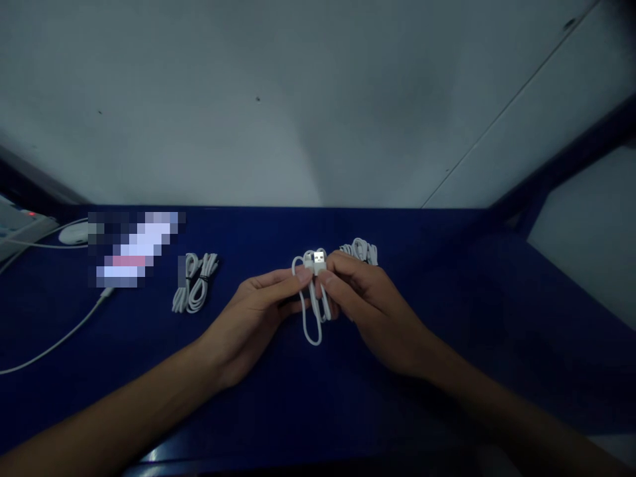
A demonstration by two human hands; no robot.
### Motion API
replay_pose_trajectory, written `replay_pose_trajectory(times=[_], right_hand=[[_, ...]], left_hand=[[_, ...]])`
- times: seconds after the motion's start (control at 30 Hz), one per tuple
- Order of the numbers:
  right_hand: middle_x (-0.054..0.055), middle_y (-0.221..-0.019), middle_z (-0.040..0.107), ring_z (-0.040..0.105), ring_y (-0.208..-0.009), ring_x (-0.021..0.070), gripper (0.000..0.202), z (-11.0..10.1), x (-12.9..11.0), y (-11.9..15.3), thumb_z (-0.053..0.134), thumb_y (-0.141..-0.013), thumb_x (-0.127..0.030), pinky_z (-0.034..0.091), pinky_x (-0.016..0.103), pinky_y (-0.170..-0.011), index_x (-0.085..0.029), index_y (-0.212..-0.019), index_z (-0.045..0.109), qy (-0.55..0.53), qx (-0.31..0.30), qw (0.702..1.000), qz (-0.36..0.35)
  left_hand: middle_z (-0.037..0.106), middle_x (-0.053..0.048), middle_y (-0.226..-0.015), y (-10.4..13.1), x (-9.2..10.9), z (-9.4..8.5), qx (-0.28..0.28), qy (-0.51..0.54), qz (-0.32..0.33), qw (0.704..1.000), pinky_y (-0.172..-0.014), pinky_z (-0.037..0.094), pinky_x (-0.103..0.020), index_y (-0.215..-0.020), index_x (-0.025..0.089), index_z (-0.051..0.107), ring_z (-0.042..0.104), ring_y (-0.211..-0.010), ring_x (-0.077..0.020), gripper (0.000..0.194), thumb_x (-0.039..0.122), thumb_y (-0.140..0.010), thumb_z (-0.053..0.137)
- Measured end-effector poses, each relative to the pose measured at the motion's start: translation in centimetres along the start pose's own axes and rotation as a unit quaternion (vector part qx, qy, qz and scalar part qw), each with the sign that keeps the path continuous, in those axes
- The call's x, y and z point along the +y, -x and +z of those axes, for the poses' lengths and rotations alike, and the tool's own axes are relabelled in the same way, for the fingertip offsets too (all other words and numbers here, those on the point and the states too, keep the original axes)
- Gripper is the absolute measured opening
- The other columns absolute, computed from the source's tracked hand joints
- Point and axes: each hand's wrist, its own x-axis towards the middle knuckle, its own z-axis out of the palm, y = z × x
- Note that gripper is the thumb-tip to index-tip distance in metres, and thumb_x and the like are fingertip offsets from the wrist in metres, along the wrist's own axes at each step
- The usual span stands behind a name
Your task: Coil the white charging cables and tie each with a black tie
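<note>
Both forearms slanted inward from the lower corners, bringing the hands together above the middle of the blue bench (pixel 298 411). The left hand (pixel 271 291) reached forward, thumb stretched along the top, its grip clamped on the looped white cable (pixel 315 303). The right hand (pixel 365 288) angled in opposite, fingers curled, its grip also clamped on that cable, thumb just below a USB plug (pixel 318 258) whose metal end pointed away from the person. A loop hung down between the hands. Farther out, tied white cables (pixel 196 285) lay left of the left hand; another bundle (pixel 360 250) showed partly behind the right. A pale wall (pixel 223 119) stood at the back.
</note>
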Motion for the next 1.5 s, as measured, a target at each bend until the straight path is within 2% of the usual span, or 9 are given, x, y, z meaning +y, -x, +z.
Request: replay_pose_trajectory(times=[0.3,0.53,0.6,0.73,0.9,1.03,1.27,1.4,1.5], right_hand=[[-0.003,-0.079,0.056,0.053,-0.073,0.0142,0.034,0.0,0.3,-0.2,0.051,-0.114,-0.029,0.045,0.033,-0.067,-0.022,-0.081,0.058,0.004,0.004,1.0,-0.001],[-0.004,-0.072,0.059,0.054,-0.067,0.0118,0.038,0.0,0.6,-0.1,0.051,-0.115,-0.039,0.043,0.03,-0.063,-0.022,-0.083,0.063,-0.021,0.005,1.0,0.003],[-0.004,-0.071,0.059,0.053,-0.066,0.0113,0.039,0.0,0.7,-0.1,0.052,-0.115,-0.041,0.043,0.029,-0.062,-0.022,-0.083,0.065,-0.034,0.005,0.999,0.007],[-0.006,-0.068,0.06,0.051,-0.059,0.0108,0.028,0.1,1.0,-0.3,0.058,-0.112,-0.038,0.04,0.028,-0.058,-0.024,-0.091,0.069,-0.062,-0.006,0.998,0.028],[-0.006,-0.064,0.063,0.05,-0.056,0.0097,0.022,0.1,1.1,-0.7,0.063,-0.11,-0.036,0.042,0.027,-0.06,-0.024,-0.097,0.077,-0.092,0.009,0.995,0.029],[-0.007,-0.062,0.063,0.052,-0.056,0.009,0.018,0.0,1.0,-0.7,0.069,-0.107,-0.034,0.046,0.025,-0.062,-0.024,-0.098,0.08,-0.089,0.026,0.995,0.033],[-0.005,-0.07,0.067,0.057,-0.059,0.0078,0.007,0.1,1.0,-0.7,0.077,-0.101,-0.03,0.044,0.02,-0.055,-0.024,-0.098,0.081,-0.114,0.035,0.992,0.033],[-0.005,-0.071,0.067,0.057,-0.059,0.0075,0.009,0.0,0.9,-0.8,0.079,-0.099,-0.028,0.047,0.02,-0.056,-0.022,-0.093,0.077,-0.126,0.028,0.991,0.023],[-0.006,-0.071,0.064,0.059,-0.06,0.0076,0.014,-0.2,0.8,-0.8,0.08,-0.098,-0.028,0.048,0.019,-0.056,-0.021,-0.088,0.072,-0.141,0.026,0.99,0.02]], left_hand=[[0.078,-0.011,-0.115,0.1,0.3,0.2,0.008,-0.023,0.003,1.0,-0.108,0.047,-0.041,-0.106,0.017,0.085,0.067,-0.108,-0.0251,0.023,0.036,-0.102,0.072],[0.077,-0.01,-0.11,-0.1,0.6,0.4,-0.007,-0.017,-0.013,1.0,-0.102,0.047,-0.039,-0.11,0.018,0.083,0.068,-0.1,-0.0226,0.023,0.036,-0.101,0.073],[0.077,-0.01,-0.112,-0.2,0.6,0.2,0.006,-0.025,-0.01,1.0,-0.101,0.048,-0.038,-0.111,0.018,0.083,0.067,-0.1,-0.022,0.022,0.035,-0.099,0.076],[0.076,-0.009,-0.11,-0.3,0.6,0.0,0.031,-0.042,-0.003,0.999,-0.091,0.049,-0.035,-0.111,0.018,0.084,0.067,-0.095,-0.0207,0.024,0.036,-0.095,0.081],[0.074,-0.007,-0.099,-0.2,0.9,0.1,0.017,-0.053,0.01,0.998,-0.084,0.049,-0.032,-0.112,0.019,0.084,0.064,-0.086,-0.0182,0.027,0.042,-0.099,0.077],[0.074,-0.006,-0.101,-0.3,0.8,-0.1,0.003,-0.047,0.002,0.999,-0.086,0.049,-0.031,-0.115,0.021,0.084,0.063,-0.088,-0.0174,0.026,0.041,-0.101,0.075],[0.078,-0.006,-0.11,-0.5,0.4,-0.8,0.006,-0.04,0.009,0.999,-0.1,0.049,-0.033,-0.113,0.022,0.085,0.066,-0.098,-0.0183,0.018,0.03,-0.099,0.077],[0.079,-0.007,-0.117,-0.6,0.6,-0.9,-0.005,-0.04,0.014,0.999,-0.108,0.047,-0.037,-0.114,0.021,0.085,0.069,-0.106,-0.0207,0.018,0.026,-0.099,0.077],[0.08,-0.007,-0.118,-0.6,0.8,-0.7,-0.008,-0.047,0.026,0.999,-0.107,0.048,-0.035,-0.116,0.021,0.084,0.07,-0.106,-0.0201,0.019,0.025,-0.099,0.077]])
